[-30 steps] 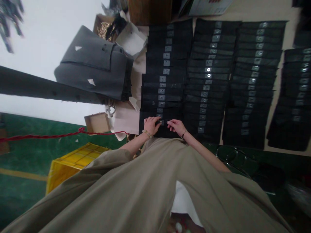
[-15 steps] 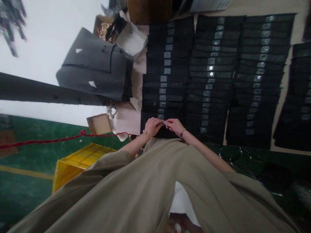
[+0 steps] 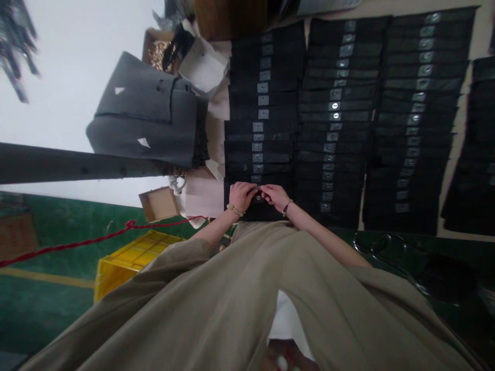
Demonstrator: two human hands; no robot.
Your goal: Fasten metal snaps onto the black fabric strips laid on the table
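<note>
My left hand (image 3: 240, 196) and my right hand (image 3: 275, 197) meet at the near end of the leftmost column of overlapping black fabric-like pieces (image 3: 278, 141). Fingertips of both are pinched together around something small and dark, too small to make out. Just below them a grey label with a round mark (image 3: 259, 198) shows on the nearest black piece. More grey labels (image 3: 258, 147) run up the same column, one per piece. Bracelets circle both wrists.
Further columns of labelled black pieces (image 3: 334, 165) lie to the right. At left are a folded grey stack (image 3: 147, 108), a white box (image 3: 203, 67) and a box of brass-coloured parts (image 3: 158, 54). A yellow crate (image 3: 131, 257) and red rope (image 3: 96, 242) are lower left.
My pinched fingertips have shifted slightly away from me and left. The label with the round mark, hidden before, now shows below them. The view has tilted a little.
</note>
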